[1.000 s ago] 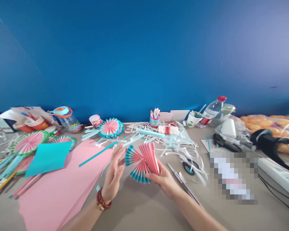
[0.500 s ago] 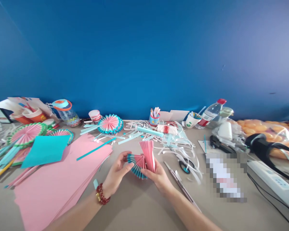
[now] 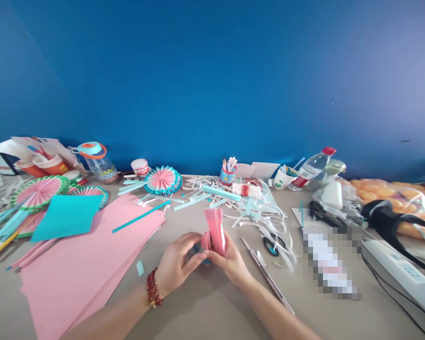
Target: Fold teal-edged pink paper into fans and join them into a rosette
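I hold the pleated paper (image 3: 215, 226) in front of me, over the middle of the table (image 3: 184, 311), with both hands on it. My right hand (image 3: 233, 264) grips the pink folds, which stand upright in a narrow stack above my fingers. My left hand (image 3: 177, 262), with a dark red beaded bracelet (image 3: 153, 287) at the wrist, is closed around the teal-edged folds on the other side, and its fingers hide much of that part. My thumbs come close together at the lower folds; I cannot tell if they touch

To my left lie large pink sheets (image 3: 88, 255), with a teal sheet (image 3: 65, 217) across their far corner and a narrow teal strip (image 3: 141, 217) on top. A small pale scrap (image 3: 140, 268) sits between the sheets and my left wrist. Beyond my hands are a pink and teal rosette (image 3: 163, 180) and a tangle of paper strips (image 3: 251, 208). A slim metallic tool (image 3: 267, 276) lies just beside my right forearm
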Available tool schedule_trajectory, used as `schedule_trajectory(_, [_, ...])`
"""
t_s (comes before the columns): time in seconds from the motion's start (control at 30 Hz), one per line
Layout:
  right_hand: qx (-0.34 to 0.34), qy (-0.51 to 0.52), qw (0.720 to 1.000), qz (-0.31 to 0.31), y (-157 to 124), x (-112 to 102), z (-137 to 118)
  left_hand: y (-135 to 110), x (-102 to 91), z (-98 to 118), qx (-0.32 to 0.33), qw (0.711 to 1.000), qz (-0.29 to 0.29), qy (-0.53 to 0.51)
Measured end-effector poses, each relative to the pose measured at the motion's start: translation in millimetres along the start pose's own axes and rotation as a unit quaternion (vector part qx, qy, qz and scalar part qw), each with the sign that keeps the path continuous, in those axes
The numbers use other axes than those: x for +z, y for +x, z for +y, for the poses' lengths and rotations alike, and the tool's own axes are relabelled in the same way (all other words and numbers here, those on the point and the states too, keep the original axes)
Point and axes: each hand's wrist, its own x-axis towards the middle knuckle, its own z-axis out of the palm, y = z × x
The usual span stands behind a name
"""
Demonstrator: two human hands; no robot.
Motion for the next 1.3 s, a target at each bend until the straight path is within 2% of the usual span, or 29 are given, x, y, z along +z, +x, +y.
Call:
schedule_trajectory(0.27, [-0.003, -0.016, 1.000, -0.024, 0, 3, 2, -1, 3.2, 11, -0.023, 0.999, -0.026, 0.022])
schedule_trajectory(0.47, [-0.006, -0.030, 0.999, -0.032, 0, 3, -1, 0, 4.3, 8, -0.014, 1.000, -0.014, -0.011])
schedule_trajectory(0.63, [-0.001, -0.013, 1.000, 0.014, 3, -2, -7, 0, 4.2, 2, -0.006, 1.000, -0.006, -0.004])
schedule_trajectory(0.73, [-0.001, -0.007, 1.000, 0.026, 4, -5, -7, -2, 3.3, 0, -0.027, 1.000, 0.014, -0.002])
schedule_trajectory(0.83, [0.005, 0.033, 0.999, 0.014, 3, -5, -5, -1, 1.4, 0, -0.039, 0.999, 0.026, -0.006])
schedule_trajectory(0.97, [0.014, 0.130, 0.991, -0.028, 3, -2, -4, 2, -1.4, 0, 0.006, 0.998, 0.056, -0.030])
schedule_trajectory(1.1, [0.004, 0.166, 0.984, -0.058, 2, 0, -6, 3, -2.8, -1, 0.005, 0.996, 0.075, -0.053])
schedule_trajectory(1.2, [0.014, 0.170, 0.984, -0.058, 2, -1, -8, 4, -3.9, 0, 0.002, 0.996, 0.076, -0.054])
schedule_trajectory(1.3, [0.030, 0.158, 0.986, -0.033, 1, -2, -10, 3, -5.2, 2, 0.000, 0.996, 0.073, -0.051])
